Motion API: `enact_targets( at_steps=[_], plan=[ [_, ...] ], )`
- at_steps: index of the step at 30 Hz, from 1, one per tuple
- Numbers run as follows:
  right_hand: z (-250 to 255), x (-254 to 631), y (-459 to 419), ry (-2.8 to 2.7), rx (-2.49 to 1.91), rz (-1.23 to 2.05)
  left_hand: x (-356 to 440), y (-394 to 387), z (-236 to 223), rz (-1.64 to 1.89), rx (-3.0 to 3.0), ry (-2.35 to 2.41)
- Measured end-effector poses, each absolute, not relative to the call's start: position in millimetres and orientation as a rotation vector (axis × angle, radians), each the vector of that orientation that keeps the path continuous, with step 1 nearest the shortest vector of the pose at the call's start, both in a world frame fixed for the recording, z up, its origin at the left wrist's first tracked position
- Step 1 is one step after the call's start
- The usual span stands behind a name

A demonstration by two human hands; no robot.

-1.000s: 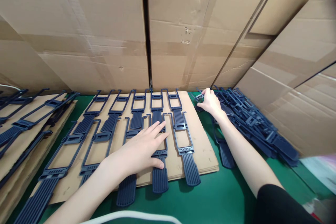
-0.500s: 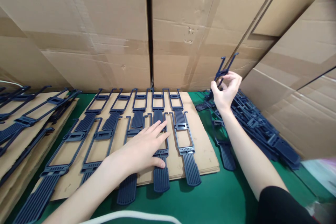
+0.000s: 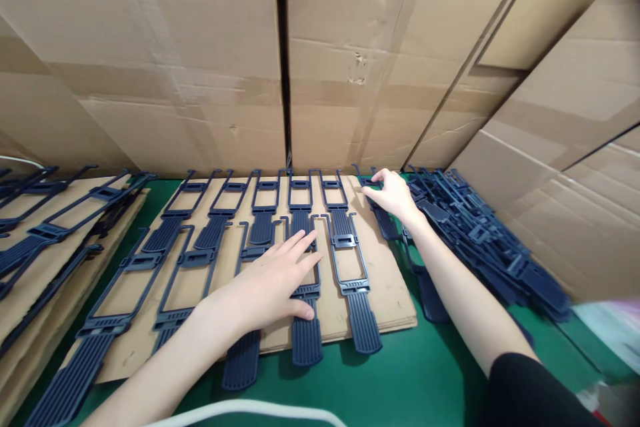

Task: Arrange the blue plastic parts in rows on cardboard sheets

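Observation:
My left hand point(image 3: 277, 277) lies flat with fingers spread over the front row, resting on a dark-blue plastic bracket point(image 3: 307, 340) with hooked arms and a ribbed tongue. At the right end of the back row, my right hand point(image 3: 393, 197) pinches another such bracket point(image 3: 385, 223), whose hooked tips point toward the boxes. Its frame is partly hidden by the fingers. Several matching brackets lie in two rows on a cardboard sheet point(image 3: 393, 293), among them one point(image 3: 365, 323) at the front right. Beyond the right wrist is a heap of loose brackets point(image 3: 480, 233).
Large cardboard boxes point(image 3: 200, 47) stand as a wall behind the green table point(image 3: 380, 387). On the left, more brackets lie on stacked cardboard sheets point(image 3: 75, 240). A white cable point(image 3: 250, 407) crosses the front edge. One bracket point(image 3: 431, 293) lies beneath my right forearm.
My right hand has moved left and down from above the heap, bringing a bracket to the right end of the back row. My left hand has stayed in place.

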State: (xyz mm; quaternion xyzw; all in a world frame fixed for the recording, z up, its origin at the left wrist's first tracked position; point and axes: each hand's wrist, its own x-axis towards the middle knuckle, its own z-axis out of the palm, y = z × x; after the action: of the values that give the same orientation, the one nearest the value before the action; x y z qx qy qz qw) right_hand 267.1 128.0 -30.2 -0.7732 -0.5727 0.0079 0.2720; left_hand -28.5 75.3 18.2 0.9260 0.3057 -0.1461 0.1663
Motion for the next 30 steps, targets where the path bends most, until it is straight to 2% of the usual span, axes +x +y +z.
enact_targets(
  at_steps=[30],
  plan=[
    [-46, 272, 139, -1.682, -2.04, 0.082, -27, 76, 11, -0.48, 2.678, 0.888]
  ],
)
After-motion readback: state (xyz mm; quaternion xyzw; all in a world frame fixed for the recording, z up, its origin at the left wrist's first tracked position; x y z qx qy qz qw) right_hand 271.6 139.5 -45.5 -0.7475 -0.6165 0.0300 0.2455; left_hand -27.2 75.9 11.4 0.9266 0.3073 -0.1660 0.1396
